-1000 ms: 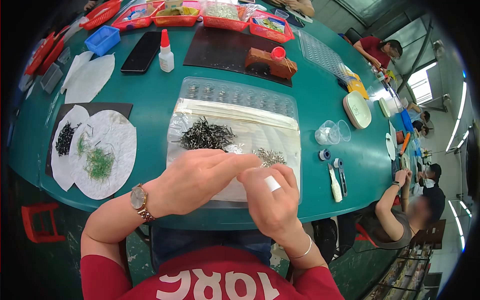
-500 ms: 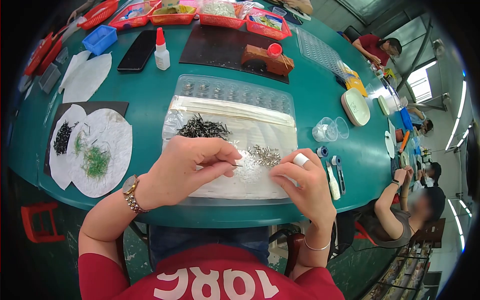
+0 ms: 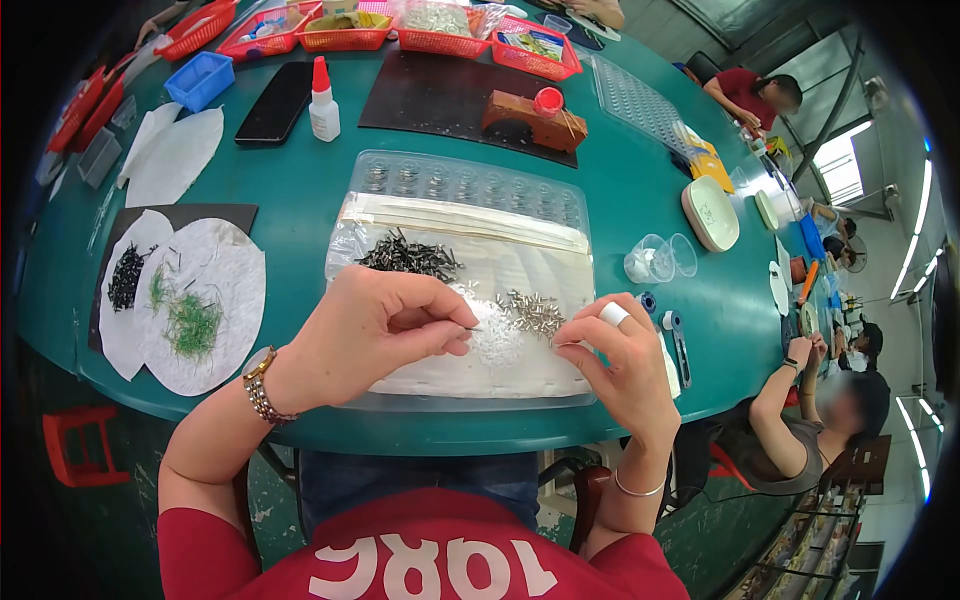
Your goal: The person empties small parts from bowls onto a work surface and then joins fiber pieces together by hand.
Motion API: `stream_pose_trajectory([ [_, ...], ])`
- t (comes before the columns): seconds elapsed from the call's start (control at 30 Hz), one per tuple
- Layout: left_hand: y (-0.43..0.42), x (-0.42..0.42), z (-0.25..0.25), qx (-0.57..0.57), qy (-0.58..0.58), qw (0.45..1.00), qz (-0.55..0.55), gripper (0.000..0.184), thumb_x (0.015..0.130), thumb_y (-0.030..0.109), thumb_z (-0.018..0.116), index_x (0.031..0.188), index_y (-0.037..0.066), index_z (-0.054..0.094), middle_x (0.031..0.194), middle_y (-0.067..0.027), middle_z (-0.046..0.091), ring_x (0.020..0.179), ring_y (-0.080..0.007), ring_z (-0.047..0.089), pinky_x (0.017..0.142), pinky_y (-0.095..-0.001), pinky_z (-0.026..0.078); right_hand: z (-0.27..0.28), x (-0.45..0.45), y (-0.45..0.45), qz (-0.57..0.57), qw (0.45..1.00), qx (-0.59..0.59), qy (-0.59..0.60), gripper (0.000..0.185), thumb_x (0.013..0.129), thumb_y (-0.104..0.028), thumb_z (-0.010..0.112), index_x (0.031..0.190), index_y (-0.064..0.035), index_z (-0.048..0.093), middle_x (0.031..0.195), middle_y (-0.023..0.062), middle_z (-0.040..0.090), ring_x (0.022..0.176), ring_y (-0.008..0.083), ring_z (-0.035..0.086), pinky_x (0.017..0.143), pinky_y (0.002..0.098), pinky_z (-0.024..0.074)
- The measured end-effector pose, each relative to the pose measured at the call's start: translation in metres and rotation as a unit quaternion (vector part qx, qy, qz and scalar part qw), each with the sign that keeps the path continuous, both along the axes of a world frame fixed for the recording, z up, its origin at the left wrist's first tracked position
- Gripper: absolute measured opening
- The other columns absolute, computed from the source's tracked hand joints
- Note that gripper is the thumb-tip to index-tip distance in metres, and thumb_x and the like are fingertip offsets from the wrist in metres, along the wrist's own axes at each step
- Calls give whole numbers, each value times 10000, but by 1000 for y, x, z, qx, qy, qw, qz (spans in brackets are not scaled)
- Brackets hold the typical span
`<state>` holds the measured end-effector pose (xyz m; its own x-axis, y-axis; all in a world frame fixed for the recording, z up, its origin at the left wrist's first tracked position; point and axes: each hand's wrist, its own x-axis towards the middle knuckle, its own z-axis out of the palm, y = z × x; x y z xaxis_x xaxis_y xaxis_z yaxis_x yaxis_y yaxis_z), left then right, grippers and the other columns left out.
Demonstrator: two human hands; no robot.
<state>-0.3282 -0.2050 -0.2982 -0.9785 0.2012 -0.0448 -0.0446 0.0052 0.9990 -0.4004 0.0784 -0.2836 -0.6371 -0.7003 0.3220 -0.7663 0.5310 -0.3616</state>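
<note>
My left hand (image 3: 385,330) is closed in a pinch on a thin dark piece, whose tip shows just past the fingertips above the cloth-covered tray (image 3: 480,385). At the right edge of the small metal pieces (image 3: 535,312), my right hand (image 3: 620,360) has thumb and forefinger pinched together; what they hold, if anything, is too small to name. A pile of black pieces (image 3: 410,257) lies behind my left hand. Tiny white pieces (image 3: 495,335) are heaped between the two hands.
White round pads (image 3: 230,270) with green and black bits lie at left. Behind the tray are a phone (image 3: 273,103), a glue bottle (image 3: 324,110) and a brown block (image 3: 530,122). Clear cups (image 3: 650,260) stand at right. A co-worker (image 3: 790,430) sits at the right.
My hands have moved apart since a second ago, and the piles between them have come into view. Over the last half second, my right hand has shifted slightly right.
</note>
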Motion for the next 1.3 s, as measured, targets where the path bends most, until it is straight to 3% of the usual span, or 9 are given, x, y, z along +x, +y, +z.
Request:
stream_pose_trajectory([
  [0.23,-5,-2,2,94,-46,994,-28,117,977,-57,635,1074,-65,699,1016,-117,750,961,-176,759,862,-287,628,-9,-3,-4,21,999,28,24,124,810,-78,784,906,-86,706,888,56,672,942,275,636,830,401,501],
  [0.37,-3,-2,-1,72,-22,997,-23,108,982,-51,633,1070,-55,695,1032,-114,744,936,-165,759,823,-266,620,-9,-3,-6,15,999,33,20,134,820,-54,771,924,-65,687,906,79,678,970,294,629,821,399,509],
  [0.47,-3,-1,1,25,-1,999,-27,105,982,-49,638,1072,-47,692,1043,-107,735,920,-155,757,799,-252,612,-5,1,-6,8,998,-51,-32,113,854,-12,747,940,-54,686,921,86,685,922,262,657,778,361,525],
  [0.53,-4,0,2,7,6,999,-30,105,981,-46,644,1075,-43,690,1050,-102,729,911,-148,755,791,-245,607,-7,4,-3,-24,982,-131,-134,95,892,15,721,971,-31,694,938,84,699,890,213,672,744,320,531],
  [0.67,-4,0,-2,28,-15,999,-43,84,974,-46,656,1051,-47,690,1018,-89,733,908,-151,760,804,-252,617,-16,17,-15,-50,903,-324,-278,87,965,44,662,1033,20,710,946,78,715,836,134,688,696,255,534],
  [0.77,-3,1,0,35,-25,998,-40,69,972,-42,661,1033,-46,693,995,-79,738,916,-157,767,816,-256,623,-20,25,-30,-26,871,-362,-331,91,993,-23,676,1036,53,702,929,112,720,776,152,695,639,247,526],
  [1.0,-1,3,-2,13,-12,999,-50,71,969,-5,680,1033,-26,703,977,-57,745,938,-148,771,792,-236,617,-26,41,-56,-14,859,-387,-334,102,1020,-67,659,1028,34,676,1018,104,667,775,124,638,670,243,513],
  [1.1,-1,3,0,2,-3,999,-54,81,966,15,689,1036,-20,705,972,-54,746,933,-137,771,766,-228,612,-34,41,-58,34,854,-386,-347,86,1015,15,629,1079,20,687,1122,74,626,901,100,640,728,231,500],
  [1.3,0,5,-5,-8,22,998,-56,93,962,25,690,1043,-19,703,955,-54,745,909,-125,769,731,-222,605,-33,46,-64,19,858,-373,-352,90,1007,23,636,1081,20,688,1099,70,630,866,91,598,746,234,503],
])
